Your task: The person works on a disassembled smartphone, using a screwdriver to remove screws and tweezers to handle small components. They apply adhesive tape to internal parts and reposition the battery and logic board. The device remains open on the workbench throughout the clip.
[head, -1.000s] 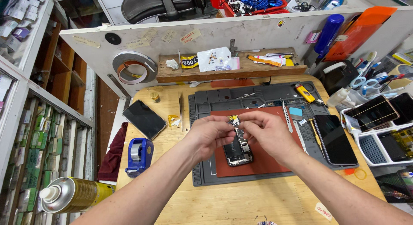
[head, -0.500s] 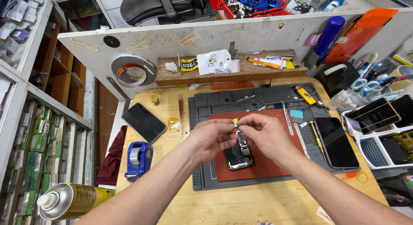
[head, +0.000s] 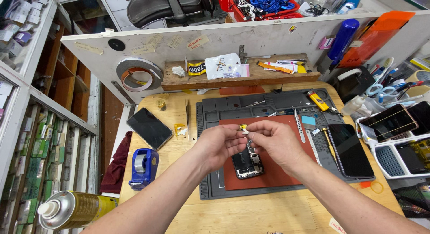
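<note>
My left hand (head: 219,145) and my right hand (head: 275,140) meet above the red pad (head: 273,171). Between their fingertips they pinch a small part with a yellow tab (head: 243,128). Directly beneath the hands lies an opened phone (head: 247,163) with its insides showing, partly hidden by my fingers. The red pad sits on a grey work mat (head: 215,113) on the wooden table.
A black phone (head: 149,128) and a blue tape dispenser (head: 143,167) lie left of the mat. Another phone (head: 350,150), tweezers (head: 298,124) and a yellow tool (head: 317,100) are on the right. A spray can (head: 71,210) stands at bottom left. White trays with phones (head: 394,140) fill the right edge.
Both hands have lifted the small part a little higher and farther from me, away from the opened phone. The phone has stayed on the red pad.
</note>
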